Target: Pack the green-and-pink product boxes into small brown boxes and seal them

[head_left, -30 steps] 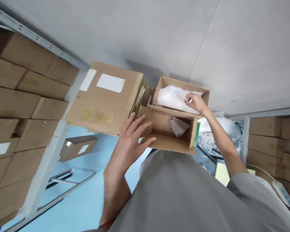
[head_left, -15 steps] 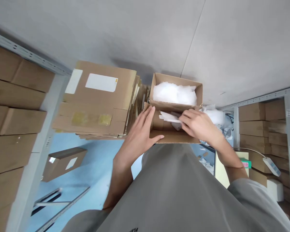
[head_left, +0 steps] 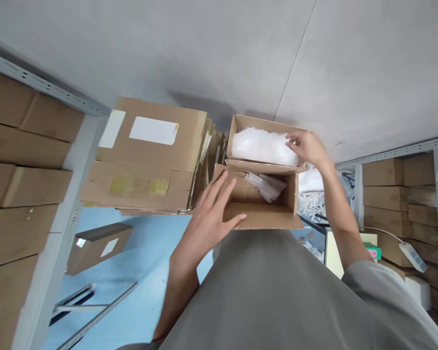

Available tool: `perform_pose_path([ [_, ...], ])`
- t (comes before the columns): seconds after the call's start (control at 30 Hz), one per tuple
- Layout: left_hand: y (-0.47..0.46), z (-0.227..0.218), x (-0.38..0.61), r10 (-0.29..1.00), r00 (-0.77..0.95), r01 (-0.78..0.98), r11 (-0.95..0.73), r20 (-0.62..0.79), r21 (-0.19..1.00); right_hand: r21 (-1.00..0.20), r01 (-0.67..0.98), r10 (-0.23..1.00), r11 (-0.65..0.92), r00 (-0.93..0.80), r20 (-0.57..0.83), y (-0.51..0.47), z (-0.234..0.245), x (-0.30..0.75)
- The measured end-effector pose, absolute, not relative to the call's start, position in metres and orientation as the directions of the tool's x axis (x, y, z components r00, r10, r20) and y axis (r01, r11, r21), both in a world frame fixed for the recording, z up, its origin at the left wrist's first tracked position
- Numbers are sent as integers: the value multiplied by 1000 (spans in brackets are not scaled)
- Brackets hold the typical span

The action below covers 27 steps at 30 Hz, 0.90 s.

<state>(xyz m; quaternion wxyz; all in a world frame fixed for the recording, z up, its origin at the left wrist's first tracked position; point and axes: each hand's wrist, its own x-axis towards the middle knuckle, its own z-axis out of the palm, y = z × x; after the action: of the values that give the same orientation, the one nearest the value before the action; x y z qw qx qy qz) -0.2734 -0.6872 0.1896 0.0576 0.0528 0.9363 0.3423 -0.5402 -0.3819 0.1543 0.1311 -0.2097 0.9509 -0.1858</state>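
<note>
Sitting open right in front of the grey shirt [head_left: 270, 282]: near box [head_left: 264, 223], cardboard, a few pale slips [head_left: 268, 187] lying loose and slanted inside it. Left hand [head_left: 210, 210] at its left end, fingers spread, thumb apart from the rest and over the front edge. Far box [head_left: 266, 122] directly behind, against the near one, also open, filled with white pouches [head_left: 261, 146] in a row. Right hand [head_left: 308, 146] above the far box's right end, fingers curled, thumb and index close together at the pouches; can't tell if they pinch one. Left of both boxes: stack of flat cartons [head_left: 146, 163], white label [head_left: 152, 130] and yellowish tape on top. Grey wall [head_left: 204, 53] behind. Right, beside the boxes: white wrap [head_left: 311, 181], paper shreds [head_left: 311, 204] below it. Farther right: power strip [head_left: 413, 256] on a cord, green pack [head_left: 373, 252], shelf with stacked cartons [head_left: 383, 198]. Far left: another shelf upright [head_left: 54, 265] with cartons. Lone carton [head_left: 98, 249] low down, over blue floor [head_left: 142, 277].
</note>
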Motion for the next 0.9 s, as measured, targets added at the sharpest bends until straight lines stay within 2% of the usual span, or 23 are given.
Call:
perform_pose_path([
  [0.1, -686, 188, -272, 108, -992, 44, 784, -66, 619, -298, -296, -410, 908, -778, -476, -394, 83, -589],
  [0.17, -684, 187, -272, 92, -994, 42, 797, -51, 603, -140, -292, -316, 946, -741, -593, -403, 47, -602],
  [0.27, -681, 185, -272, 65, -998, 37, 810, -27, 585, -4, -355, -277, 935, -723, -633, -411, 19, -601],
  [0.4, -676, 186, -273, 34, -999, 14, 819, -23, 573, -3, -398, -319, 917, -731, -603, -412, 20, -591],
  [0.53, -672, 187, -275, 17, -1000, 8, 816, -10, 578, -50, -394, -364, 918, -783, -505, -401, 43, -587],
  [0.63, -670, 187, -276, 20, -1000, 22, 809, 10, 588, -248, -354, -426, 902, -824, -373, -384, 78, -579],
  [0.7, -668, 187, -277, 18, -1000, 25, 807, 17, 590, -428, -338, -450, 838, -872, -193, -371, 113, -562],
  [0.77, -666, 189, -277, 5, -1000, 9, 810, 9, 587, -559, -346, -389, 754, -920, 47, -361, 154, -531],
  [0.83, -665, 190, -277, -9, -1000, -12, 813, -8, 582, -615, -391, -311, 685, -920, 238, -356, 194, -490],
  [0.9, -664, 190, -277, -12, -1000, -19, 813, -15, 581, -632, -464, -315, 621, -886, 341, -359, 221, -448],
])
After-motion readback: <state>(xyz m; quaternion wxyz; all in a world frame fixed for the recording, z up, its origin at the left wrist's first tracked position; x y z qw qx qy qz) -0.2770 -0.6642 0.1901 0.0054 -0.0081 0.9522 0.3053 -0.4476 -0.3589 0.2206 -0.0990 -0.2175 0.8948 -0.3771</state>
